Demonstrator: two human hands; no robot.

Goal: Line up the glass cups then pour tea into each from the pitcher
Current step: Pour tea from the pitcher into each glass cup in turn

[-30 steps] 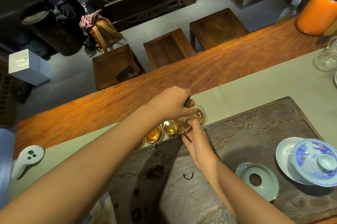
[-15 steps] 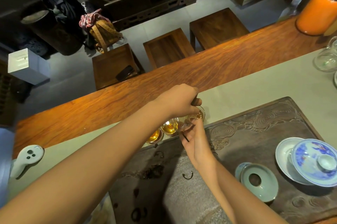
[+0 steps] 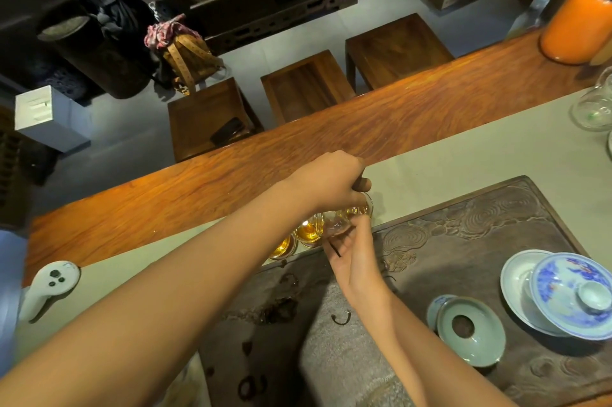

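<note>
Head view: both hands meet over the row of cups [image 3: 309, 234] that stands on the grey runner [image 3: 463, 155], along the far edge of the carved tray [image 3: 496, 241]. The left hand [image 3: 331, 181] reaches across from the left with fingers curled shut around something dark, apparently a handle; a small clear pitcher [image 3: 334, 224] hangs tilted below it, so the grip seems meant to tip the spout toward the rightmost cup [image 3: 362, 208]. The right hand [image 3: 354, 257] lies palm up just under the pitcher, its fingers loosely bent toward the glass. It looks to be steadying or catching drips, though whether it actually pinches anything cannot be told. A thin dark line crosses its palm; what it is stays unclear.

Two cups to the left already show amber tea, and the rightmost has some too, so the pouring appears near its end. The cups sit touching in a line, which keeps the pours short. A gaiwan [image 3: 576, 294] and a strainer [image 3: 470, 330] rest apart on the tray's right side.
</note>
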